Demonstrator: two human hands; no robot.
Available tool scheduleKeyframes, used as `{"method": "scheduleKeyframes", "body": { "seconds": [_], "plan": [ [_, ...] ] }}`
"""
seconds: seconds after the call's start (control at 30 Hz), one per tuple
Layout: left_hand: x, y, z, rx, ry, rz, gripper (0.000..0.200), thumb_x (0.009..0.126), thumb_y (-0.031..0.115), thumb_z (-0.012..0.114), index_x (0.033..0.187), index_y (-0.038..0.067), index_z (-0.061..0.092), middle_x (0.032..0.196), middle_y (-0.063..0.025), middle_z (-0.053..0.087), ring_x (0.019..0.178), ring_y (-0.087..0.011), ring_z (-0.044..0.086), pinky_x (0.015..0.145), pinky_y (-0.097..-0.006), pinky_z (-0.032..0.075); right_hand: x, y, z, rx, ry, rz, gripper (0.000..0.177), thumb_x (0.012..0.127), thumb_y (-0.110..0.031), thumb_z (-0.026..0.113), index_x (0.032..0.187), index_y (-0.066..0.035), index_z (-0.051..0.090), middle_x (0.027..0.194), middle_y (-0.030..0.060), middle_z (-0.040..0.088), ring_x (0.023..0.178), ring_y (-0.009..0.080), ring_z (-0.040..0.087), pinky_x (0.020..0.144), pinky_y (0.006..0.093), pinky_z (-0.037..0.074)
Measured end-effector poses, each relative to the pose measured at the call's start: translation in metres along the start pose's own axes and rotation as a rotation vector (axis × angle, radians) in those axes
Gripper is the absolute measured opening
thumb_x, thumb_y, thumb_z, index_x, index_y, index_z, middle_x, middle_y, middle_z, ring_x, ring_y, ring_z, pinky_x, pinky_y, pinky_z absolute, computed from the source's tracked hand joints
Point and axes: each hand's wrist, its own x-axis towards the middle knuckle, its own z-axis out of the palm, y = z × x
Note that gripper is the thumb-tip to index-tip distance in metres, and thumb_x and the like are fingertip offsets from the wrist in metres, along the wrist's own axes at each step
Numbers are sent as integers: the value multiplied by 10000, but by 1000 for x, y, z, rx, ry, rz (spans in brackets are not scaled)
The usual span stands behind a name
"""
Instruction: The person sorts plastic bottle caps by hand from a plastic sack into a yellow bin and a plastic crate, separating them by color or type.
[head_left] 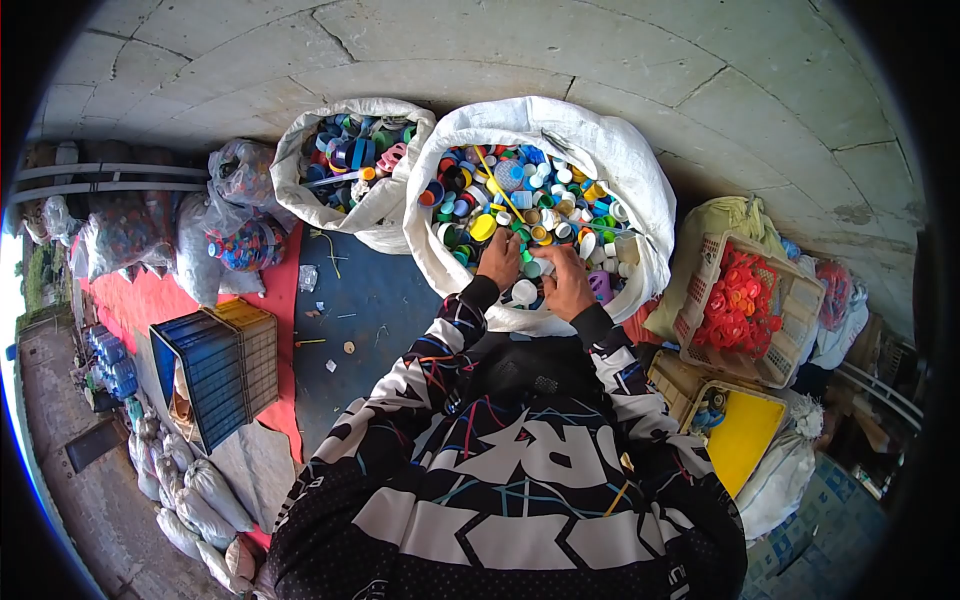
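Observation:
A big white woven sack (655,190), its rim rolled back, stands against the wall, full of plastic bottle caps (550,187) in many colours. Both my hands are down among the caps at the sack's near side. My left hand (500,258) has its fingers bent and closed; what lies under the fingertips is hidden. Just right of it, my right hand (568,282) points leftward, with a small whitish cap between thumb and fingers. A round white lid (524,292) lies below the hands. A yellow lid (483,227) and a thin yellow stick (497,183) rest on the pile.
Left stands a second sack (290,180) of mixed caps and plastic pieces. At right, a beige crate (735,362) holds red plastic pieces (741,300), with a yellow container (748,430) nearer. A dark blue crate (225,375) and filled bags (205,515) sit further left.

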Motion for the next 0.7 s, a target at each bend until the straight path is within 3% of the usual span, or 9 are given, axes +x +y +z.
{"method": "scheduleKeyframes", "body": {
  "seconds": [0.07, 0.13, 0.17, 0.23, 0.33, 0.43, 0.47, 0.53, 0.7],
  "plan": [
    [-3, -4, 4, 50, 30, 106, 239, 938, 260, 457, 993, 28, 455, 833, -236, 592, 810, -431, 575, 662, -497, 437, 2, -9, -8, -21, 32, 44, 498, 683, -54, 689, 1141, -35, 494, 1053, 120, 593, 1008, 323, 531, 889, 436, 398],
    [-4, 2, 5, -10, -17, 2, 217, 937, 236, 455, 999, 29, 465, 852, -226, 582, 793, -426, 577, 655, -497, 436, 4, -17, -15, -79, 3, 96, 564, 673, -22, 669, 1194, -43, 455, 1090, 107, 585, 1036, 315, 517, 902, 438, 387],
    [-5, 5, 5, -40, -41, -50, 206, 937, 223, 454, 1003, 29, 470, 862, -221, 578, 784, -424, 578, 652, -497, 436, 3, -14, -14, -84, -60, 116, 572, 672, -26, 671, 1199, -43, 450, 1105, 109, 576, 1047, 313, 511, 909, 439, 382],
    [-8, 14, 2, 105, -103, 44, 164, 940, 167, 428, 994, 23, 485, 884, -177, 529, 814, -385, 553, 687, -446, 437, 1, -1, -7, -91, -185, 156, 588, 668, -34, 675, 1207, -44, 441, 1136, 114, 558, 1070, 310, 498, 923, 440, 372],
    [-7, 20, 0, 161, -110, 24, 154, 942, 145, 408, 972, 24, 499, 907, -162, 512, 845, -373, 543, 699, -426, 435, -1, 10, -3, -126, -116, -15, 648, 650, -98, 733, 1224, -41, 439, 1101, 118, 564, 1045, 307, 516, 919, 433, 378],
    [-6, 21, -3, 194, -80, 90, 145, 925, 157, 446, 992, 37, 495, 918, -183, 531, 795, -397, 563, 662, -470, 447, 0, -2, -5, -49, 69, 67, 647, 674, -79, 708, 1260, -55, 435, 1083, 88, 604, 1033, 285, 528, 905, 427, 386],
    [-7, 21, -3, 215, -72, 140, 150, 916, 161, 466, 1006, 43, 491, 920, -191, 538, 766, -407, 572, 645, -490, 453, 1, -6, -9, -56, -13, 95, 662, 679, -63, 690, 1281, -59, 414, 1099, 86, 600, 1054, 286, 515, 913, 429, 378],
    [-7, 37, -6, 118, -72, 14, 165, 921, 184, 461, 978, 33, 497, 853, -194, 564, 763, -406, 570, 646, -467, 446, 3, -10, -14, -71, -177, 151, 696, 688, -30, 655, 1323, -67, 372, 1130, 82, 593, 1096, 286, 490, 929, 432, 363],
    [-7, 35, -4, 87, -25, -90, 172, 908, 192, 495, 966, 30, 493, 789, -214, 598, 740, -417, 586, 619, -477, 445, -1, 6, -2, -148, -88, -31, 748, 670, -78, 710, 1330, -61, 357, 1106, 98, 589, 1096, 288, 494, 920, 441, 370]
  ]
}}
